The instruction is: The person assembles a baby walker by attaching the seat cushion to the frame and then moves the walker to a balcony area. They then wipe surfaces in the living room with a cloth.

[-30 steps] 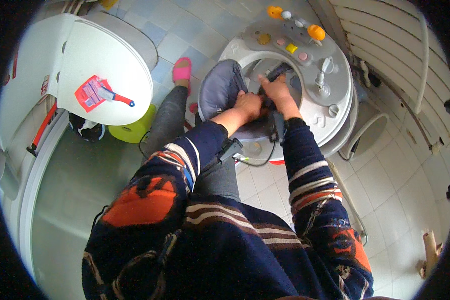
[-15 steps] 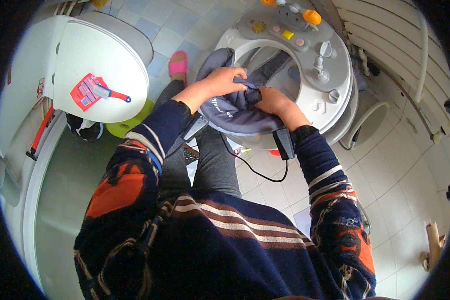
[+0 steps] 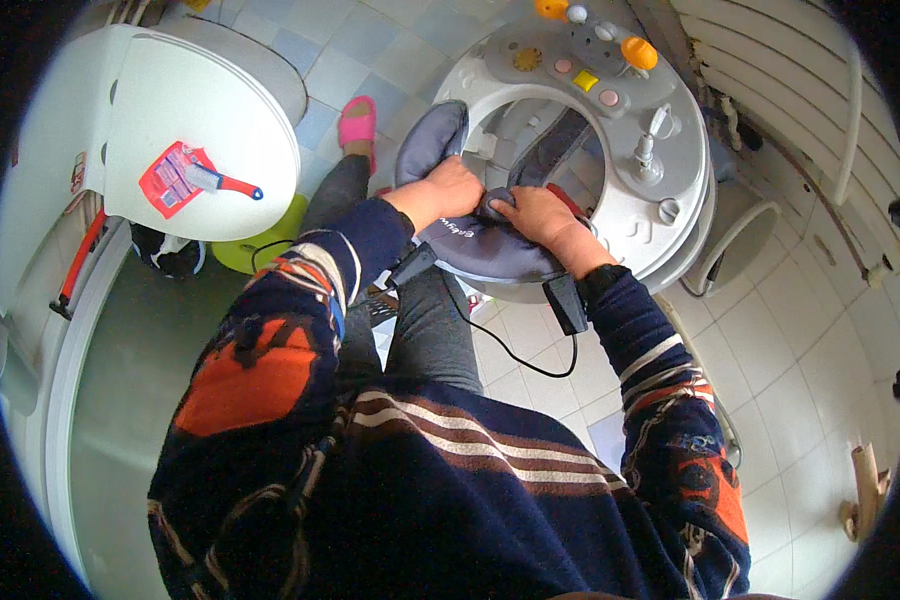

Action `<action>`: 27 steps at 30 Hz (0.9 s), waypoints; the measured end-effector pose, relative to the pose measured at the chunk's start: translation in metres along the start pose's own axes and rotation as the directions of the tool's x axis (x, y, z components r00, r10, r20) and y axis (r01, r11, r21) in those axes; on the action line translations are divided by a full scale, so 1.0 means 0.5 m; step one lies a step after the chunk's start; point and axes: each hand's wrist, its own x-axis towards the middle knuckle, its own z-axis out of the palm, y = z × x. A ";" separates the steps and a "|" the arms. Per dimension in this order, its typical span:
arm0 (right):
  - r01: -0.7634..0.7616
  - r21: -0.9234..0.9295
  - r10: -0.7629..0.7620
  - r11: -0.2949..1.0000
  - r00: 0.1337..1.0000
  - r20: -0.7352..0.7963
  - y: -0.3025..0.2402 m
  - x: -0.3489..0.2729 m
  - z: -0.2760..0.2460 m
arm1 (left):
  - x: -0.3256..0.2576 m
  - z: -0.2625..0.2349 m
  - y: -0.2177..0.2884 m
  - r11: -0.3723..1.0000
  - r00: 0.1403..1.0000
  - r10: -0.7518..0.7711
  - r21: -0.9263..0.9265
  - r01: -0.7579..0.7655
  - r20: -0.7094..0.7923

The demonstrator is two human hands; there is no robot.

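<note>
The fisheye's black rim cuts off the room on every side. Its floor (image 3: 765, 335) is pale tile on the right, with pale and blue squares farther off, largely blocked by the person's patterned sweater (image 3: 450, 510). A greenish-grey basin-like surface (image 3: 135, 420) on the left runs out of view behind a sleeve, and what it belongs to is hard to make out. A slatted white panel (image 3: 780, 65) is cropped at upper right.

The round baby walker (image 3: 645, 225) stands on the tiles, white with a grey toy tray; the base is mostly hidden under it. To the left, a white rounded lid (image 3: 230, 110) partly covers a lime-green bowl (image 3: 260, 235).

The padded seat (image 3: 435, 140) lies along the walker's near rim, in front of the person's knees: dark grey, smooth, curved, bunched at the middle, its lettering partly covered. The left grip (image 3: 453, 188) is curled tight on this padding, fingertips out of sight. The right grip (image 3: 542, 214) clamps the bunched part, thumb on top.

Below hangs a black block (image 3: 567, 303) with a looping cord. On the lid, a red-handled brush (image 3: 225, 184) overlaps a red packet (image 3: 165, 185), concealing part of it.
</note>
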 end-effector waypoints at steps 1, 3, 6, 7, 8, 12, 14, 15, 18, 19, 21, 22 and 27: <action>-0.022 -0.026 0.022 0.999 1.000 -0.016 0.000 0.002 0.006 | 0.003 0.000 -0.002 1.000 1.000 0.014 0.005 -0.014 -0.017; 0.001 -0.039 -0.003 0.999 0.999 -0.050 0.006 0.009 0.017 | 0.008 -0.010 0.001 1.000 0.999 0.005 0.020 -0.006 0.046; -0.032 -0.073 0.024 0.997 0.994 -0.104 0.026 0.020 0.032 | -0.001 -0.044 0.012 0.999 0.993 -0.018 0.034 0.014 0.120; -0.054 -0.083 0.044 0.995 0.992 -0.117 0.033 0.024 0.037 | -0.009 -0.057 0.014 0.998 0.993 -0.029 0.050 0.023 0.119; -0.102 -0.073 0.090 0.992 0.983 -0.160 0.040 0.027 0.042 | -0.021 -0.069 0.012 0.996 0.998 -0.062 0.067 0.063 -0.021; -0.263 -0.088 0.241 0.961 0.949 -0.203 0.060 0.038 0.057 | -0.091 -0.097 -0.037 0.875 0.777 -0.454 -0.053 0.482 -0.435; -0.267 -0.118 0.231 0.956 0.939 -0.255 0.062 0.032 0.059 | -0.102 -0.089 -0.067 0.685 0.671 -0.724 -0.270 0.676 -0.156; -0.267 -0.227 0.184 0.937 0.926 -0.329 0.060 0.026 0.057 | -0.098 -0.081 -0.082 0.613 0.666 -0.744 -0.340 0.713 0.057; -0.217 -0.418 0.013 0.882 0.898 -0.439 0.033 0.005 0.046 | -0.080 -0.037 -0.090 0.591 0.658 -0.742 -0.336 0.733 0.130; -0.170 -0.419 0.004 0.892 0.930 -0.369 0.016 0.001 0.041 | -0.076 -0.023 -0.089 0.632 0.684 -0.723 -0.311 0.710 0.093; -0.099 -0.338 0.008 0.936 0.965 -0.262 -0.026 -0.001 0.035 | -0.072 0.000 -0.081 0.591 0.648 -0.759 -0.349 0.727 0.062; -0.040 -0.243 -0.020 0.969 0.971 -0.240 -0.049 0.005 0.033 | -0.072 0.008 -0.078 0.581 0.639 -0.768 -0.359 0.730 0.056; -0.017 -0.035 0.017 0.999 1.000 -0.004 -0.121 0.045 0.057 | -0.071 0.016 -0.079 0.608 0.658 -0.753 -0.380 0.698 0.005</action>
